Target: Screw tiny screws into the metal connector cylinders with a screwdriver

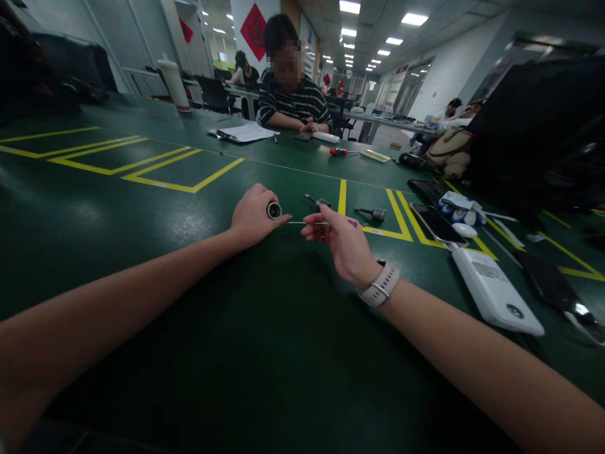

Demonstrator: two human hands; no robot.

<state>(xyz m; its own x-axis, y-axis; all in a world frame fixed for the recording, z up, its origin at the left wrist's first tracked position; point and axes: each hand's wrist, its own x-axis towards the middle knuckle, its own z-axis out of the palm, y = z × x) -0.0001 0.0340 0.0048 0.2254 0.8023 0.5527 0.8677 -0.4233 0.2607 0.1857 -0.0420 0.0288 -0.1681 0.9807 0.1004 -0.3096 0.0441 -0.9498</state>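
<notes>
My left hand point(255, 215) is closed around a small dark cylindrical part point(274, 210), its round open end facing me. In my right hand point(341, 243), which wears a pale watch strap, is a thin screwdriver point(296, 222); its slim metal shaft points left toward the left hand's fingertips. Most of the handle is hidden by the fingers. Whether the tip touches the cylindrical part I cannot tell. Just beyond the right hand lie two similar metal parts with thin shafts, one metal part point(323, 203) partly behind the fingers and another metal part point(373, 214) farther right.
Yellow tape point(161, 185) marks boxes on the green table point(236, 353). To the right are a phone point(438, 224), a white power bank point(496, 290) and a blue-white cloth bundle point(460, 207). A red screwdriver point(338, 151) and papers point(248, 132) lie farther back, before a seated person point(295, 104).
</notes>
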